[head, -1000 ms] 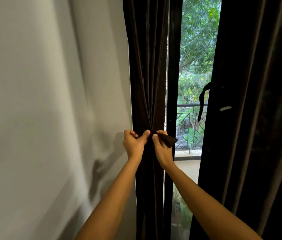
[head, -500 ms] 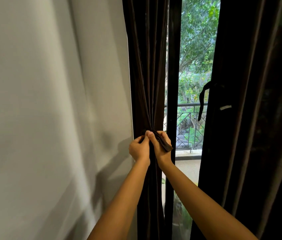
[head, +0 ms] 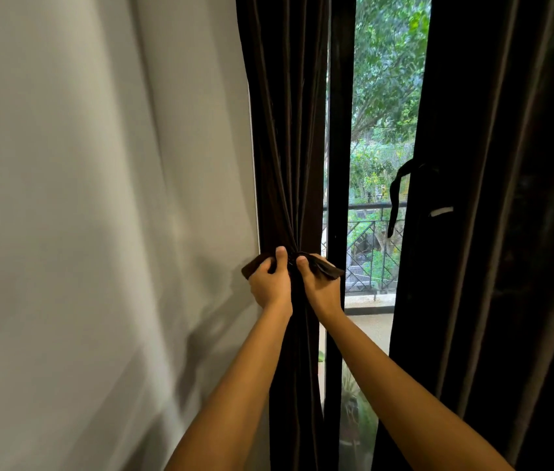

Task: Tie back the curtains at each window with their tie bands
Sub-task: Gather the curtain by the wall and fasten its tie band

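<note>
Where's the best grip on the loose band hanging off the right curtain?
Probably pinch the band near its dangling lower end, coming from the left. There it hangs free of the right curtain, while its top arches into the curtain's edge.

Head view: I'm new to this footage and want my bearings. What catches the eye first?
The left hand and right hand meet at the centre, each gripping an end of a dark tie band around the gathered left curtain. Beside them a bright strip of window shows green trees. On the right curtain a second band hangs loose.
</note>
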Motion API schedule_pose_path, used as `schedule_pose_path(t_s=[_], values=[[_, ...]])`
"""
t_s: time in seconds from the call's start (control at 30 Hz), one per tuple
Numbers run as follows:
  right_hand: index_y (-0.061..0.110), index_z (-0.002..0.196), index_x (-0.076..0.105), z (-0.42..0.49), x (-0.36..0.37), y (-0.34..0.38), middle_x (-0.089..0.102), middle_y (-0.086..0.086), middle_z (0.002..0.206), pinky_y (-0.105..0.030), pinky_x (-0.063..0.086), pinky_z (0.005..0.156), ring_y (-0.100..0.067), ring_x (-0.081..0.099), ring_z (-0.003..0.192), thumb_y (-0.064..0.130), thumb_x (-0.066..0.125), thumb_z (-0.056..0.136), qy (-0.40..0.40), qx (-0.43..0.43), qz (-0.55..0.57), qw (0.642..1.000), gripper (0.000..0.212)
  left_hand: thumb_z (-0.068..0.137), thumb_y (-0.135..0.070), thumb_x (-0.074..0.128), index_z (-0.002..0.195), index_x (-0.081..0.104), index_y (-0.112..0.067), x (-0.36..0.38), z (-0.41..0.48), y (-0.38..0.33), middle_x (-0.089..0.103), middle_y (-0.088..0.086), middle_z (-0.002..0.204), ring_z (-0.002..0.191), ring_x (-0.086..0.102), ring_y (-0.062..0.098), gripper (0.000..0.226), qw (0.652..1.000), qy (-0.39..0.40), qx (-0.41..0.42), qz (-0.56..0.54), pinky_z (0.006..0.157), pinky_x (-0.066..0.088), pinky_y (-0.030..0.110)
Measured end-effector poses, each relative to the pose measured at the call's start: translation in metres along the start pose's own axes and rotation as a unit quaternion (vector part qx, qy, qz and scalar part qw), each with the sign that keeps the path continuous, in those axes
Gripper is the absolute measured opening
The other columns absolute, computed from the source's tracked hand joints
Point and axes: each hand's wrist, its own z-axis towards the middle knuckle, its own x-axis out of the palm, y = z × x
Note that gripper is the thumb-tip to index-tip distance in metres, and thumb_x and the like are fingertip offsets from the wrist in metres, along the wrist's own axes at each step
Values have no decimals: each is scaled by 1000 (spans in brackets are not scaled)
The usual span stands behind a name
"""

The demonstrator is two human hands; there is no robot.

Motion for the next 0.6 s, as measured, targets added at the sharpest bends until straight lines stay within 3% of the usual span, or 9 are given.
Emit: schedule_pose_path(t_s=[0.07,0.2,0.4,0.53,0.6], values=[[-4,91,64,2,0,-2,62,4,75,-5,43,64,12,58,67,9,59,92,-3,-6,-1,1000,14,85,-45,65,97,69,-19,0,2,4,70,-2,94,91,67,16,29,998,31,-15,-43,81,55,29],[-3,90,63,2,-2,-2,64,-6,80,-11,45,71,2,60,75,9,60,92,-7,-37,-10,999,13,83,-29,71,117,63,-14,-2,3,8,66,-4,101,100,63,15,38,992,63,-38,-106,91,51,30],[-2,94,65,11,-9,-11,67,-4,83,-14,49,73,-1,65,79,7,65,88,13,-12,17,1000,11,79,-26,76,124,60,-16,-4,15,11,67,6,115,106,63,23,48,966,134,-109,-193,96,50,41],[2,91,65,15,-7,-14,67,-4,82,-12,49,73,2,65,78,8,65,87,21,8,31,999,7,83,-26,71,119,63,-18,-4,18,13,68,7,112,104,65,23,38,954,174,-123,-211,90,53,37],[-1,96,65,17,-5,-18,68,-10,88,-16,50,75,-6,66,83,10,65,88,21,17,41,999,14,85,-26,70,112,67,-16,-4,18,12,70,8,108,102,66,22,29,955,185,-107,-204,90,53,37]])
